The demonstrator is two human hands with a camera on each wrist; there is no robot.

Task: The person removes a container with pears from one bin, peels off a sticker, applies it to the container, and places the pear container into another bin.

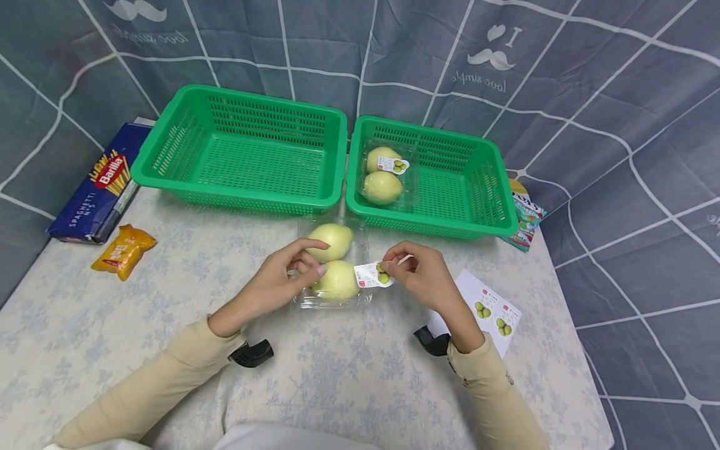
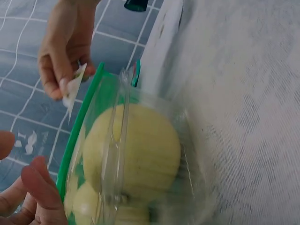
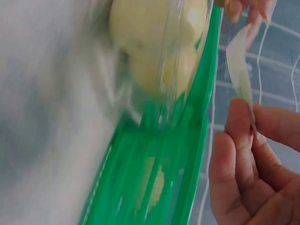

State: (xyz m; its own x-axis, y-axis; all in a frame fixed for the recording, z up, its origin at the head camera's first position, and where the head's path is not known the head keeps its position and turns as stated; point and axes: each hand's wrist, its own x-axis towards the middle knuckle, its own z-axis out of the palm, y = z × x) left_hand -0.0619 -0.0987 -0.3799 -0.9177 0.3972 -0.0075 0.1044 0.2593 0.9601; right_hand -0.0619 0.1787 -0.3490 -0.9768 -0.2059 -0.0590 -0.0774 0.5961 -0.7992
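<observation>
A clear plastic clamshell [image 1: 335, 262] with two pale yellow-green fruits [image 1: 332, 241] lies on the table in front of the baskets. My left hand [image 1: 292, 275] rests on its top, fingers curled over the lid. My right hand [image 1: 413, 269] pinches a white sticker label [image 1: 372, 275] printed with green fruit, held at the clamshell's right edge. The left wrist view shows the fruit [image 2: 133, 150] inside the clamshell and the label [image 2: 74, 89]. In the right wrist view the label [image 3: 240, 65] is pinched between my fingers [image 3: 241, 140].
Two green baskets stand at the back: the left one [image 1: 242, 150] empty, the right one [image 1: 450, 181] holding another labelled clamshell [image 1: 385, 175]. A sticker sheet [image 1: 489, 309] lies right of my wrist. A spaghetti box [image 1: 101, 184] and yellow packet [image 1: 122, 250] sit far left.
</observation>
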